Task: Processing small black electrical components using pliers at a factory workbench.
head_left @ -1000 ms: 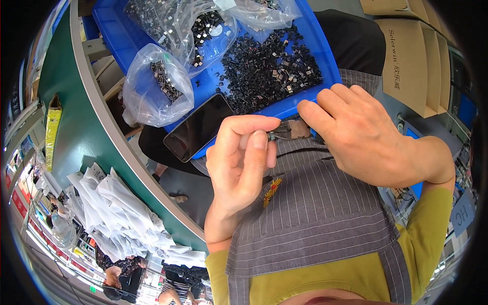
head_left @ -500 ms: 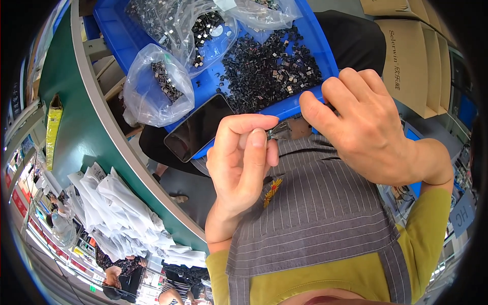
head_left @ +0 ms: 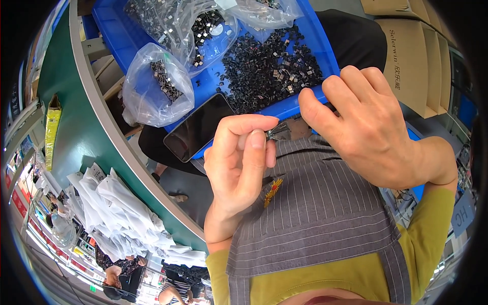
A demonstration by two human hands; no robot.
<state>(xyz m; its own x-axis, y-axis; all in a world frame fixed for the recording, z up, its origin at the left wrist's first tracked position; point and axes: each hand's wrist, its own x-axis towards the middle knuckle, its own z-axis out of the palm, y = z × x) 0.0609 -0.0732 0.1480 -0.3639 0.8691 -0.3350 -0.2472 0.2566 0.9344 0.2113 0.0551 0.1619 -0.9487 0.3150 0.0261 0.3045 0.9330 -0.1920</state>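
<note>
My left hand [head_left: 235,162] is closed in front of the apron, its thumb pressed toward the curled fingers. At its fingertips a small dark, partly shiny piece [head_left: 271,134] shows; its kind is too small to tell. My right hand [head_left: 362,127] hovers to the right of it, back upward, fingers bent and closed. Whatever its fingertips may hold is hidden under them. Just beyond both hands lies a blue plastic tray [head_left: 329,61] with a heap of small black and metallic connector-like parts [head_left: 269,71] in it.
Clear plastic bags [head_left: 157,96] of similar parts sit in the tray. A black smartphone [head_left: 198,127] rests at its near left corner. The green table [head_left: 71,137] on the left bears white bags [head_left: 119,203] and a yellow strip [head_left: 53,132]. Cardboard boxes [head_left: 414,66] stand at right.
My right hand has shifted very slightly up and to the right. My left hand has edged a little left, and slightly more of the small piece shows.
</note>
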